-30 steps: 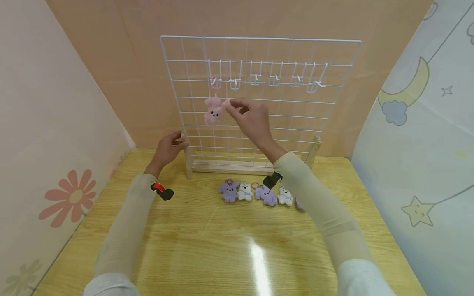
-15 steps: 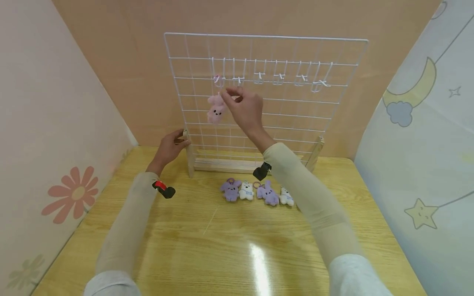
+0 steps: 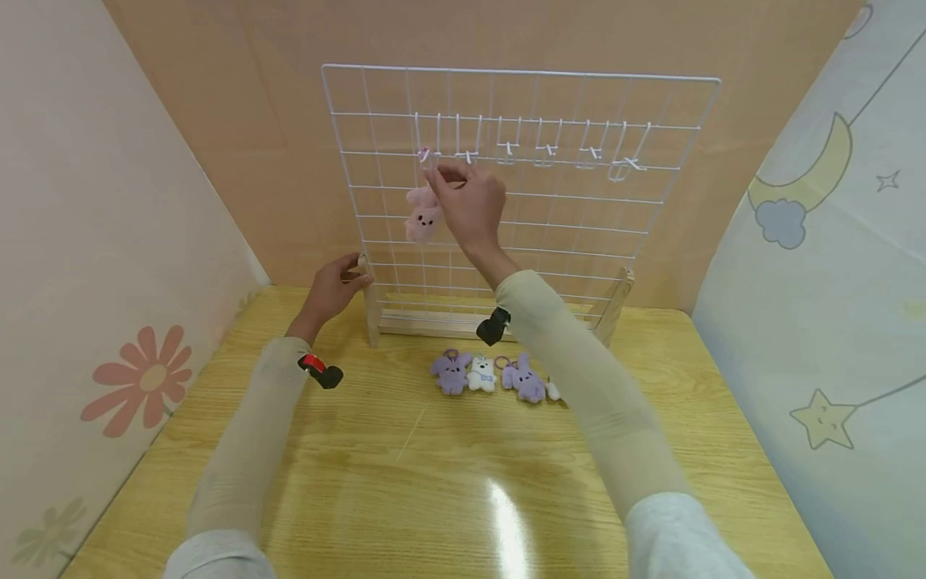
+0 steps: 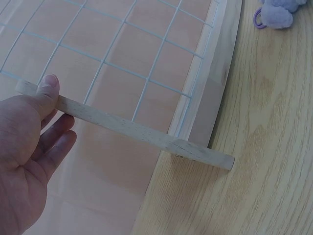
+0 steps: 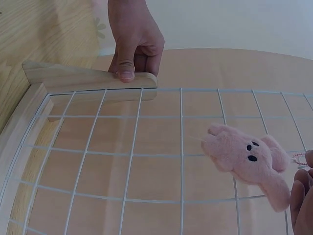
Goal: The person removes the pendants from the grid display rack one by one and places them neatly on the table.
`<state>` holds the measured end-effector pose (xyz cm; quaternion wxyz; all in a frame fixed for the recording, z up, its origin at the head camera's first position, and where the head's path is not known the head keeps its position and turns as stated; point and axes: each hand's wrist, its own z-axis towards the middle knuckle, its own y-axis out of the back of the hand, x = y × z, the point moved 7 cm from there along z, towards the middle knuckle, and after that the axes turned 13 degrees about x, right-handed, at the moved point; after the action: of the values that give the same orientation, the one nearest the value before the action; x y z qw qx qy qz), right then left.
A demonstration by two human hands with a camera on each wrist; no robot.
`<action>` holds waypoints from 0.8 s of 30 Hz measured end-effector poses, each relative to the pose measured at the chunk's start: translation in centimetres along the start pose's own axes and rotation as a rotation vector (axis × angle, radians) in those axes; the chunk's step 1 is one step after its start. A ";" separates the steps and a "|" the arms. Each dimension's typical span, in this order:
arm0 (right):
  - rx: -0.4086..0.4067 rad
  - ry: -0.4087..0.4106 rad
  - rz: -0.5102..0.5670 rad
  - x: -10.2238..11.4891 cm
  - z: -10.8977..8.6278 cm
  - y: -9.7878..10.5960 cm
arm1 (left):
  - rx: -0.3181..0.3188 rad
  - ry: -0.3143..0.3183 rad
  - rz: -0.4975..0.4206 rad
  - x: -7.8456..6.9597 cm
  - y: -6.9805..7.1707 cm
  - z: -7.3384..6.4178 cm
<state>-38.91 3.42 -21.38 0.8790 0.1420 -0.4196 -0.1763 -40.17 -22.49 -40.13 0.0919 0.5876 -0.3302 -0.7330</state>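
A pink plush bunny keychain (image 3: 422,223) hangs below the leftmost hook (image 3: 427,158) of a white wire grid rack (image 3: 579,217), and a bit of pink shows at that hook. My right hand (image 3: 472,207) pinches at the keychain's short chain (image 5: 299,159), just above the plush. At the right wrist view's edge, only a few of its fingers (image 5: 299,196) show, beside the bunny's ear. With thumb and fingers, my left hand (image 3: 331,289) grips the upper end of the rack's left wooden post (image 4: 122,125).
More white hooks (image 3: 547,150) line the grid to the right. On the table (image 3: 362,458) before the rack lie purple plush keychains (image 3: 452,374) and white bear keychains (image 3: 481,375), the rightmost partly behind my right arm. Patterned walls (image 3: 810,305) stand at both sides.
My right hand has moved from the bunny's ear up and slightly left to its chain. The bunny hangs straighter, its ear no longer pulled sideways. My left hand keeps its grip on the post.
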 end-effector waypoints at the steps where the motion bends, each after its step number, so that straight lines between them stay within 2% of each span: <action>1: -0.002 -0.007 -0.003 0.0 0.0 -0.1 | 0.000 0.001 0.000 0.0 0.0 0.0; 10: -0.009 -0.025 -0.011 -0.2 0.1 -0.4 | -0.002 0.000 0.019 -0.2 0.0 0.0; 24: -0.005 -0.039 -0.083 0.2 0.2 -0.4 | -0.001 0.008 0.028 -0.2 0.0 -0.1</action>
<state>-39.08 2.95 -21.27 0.8630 0.1535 -0.4300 -0.2162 -40.04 -22.44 -39.98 0.1038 0.5858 -0.3379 -0.7293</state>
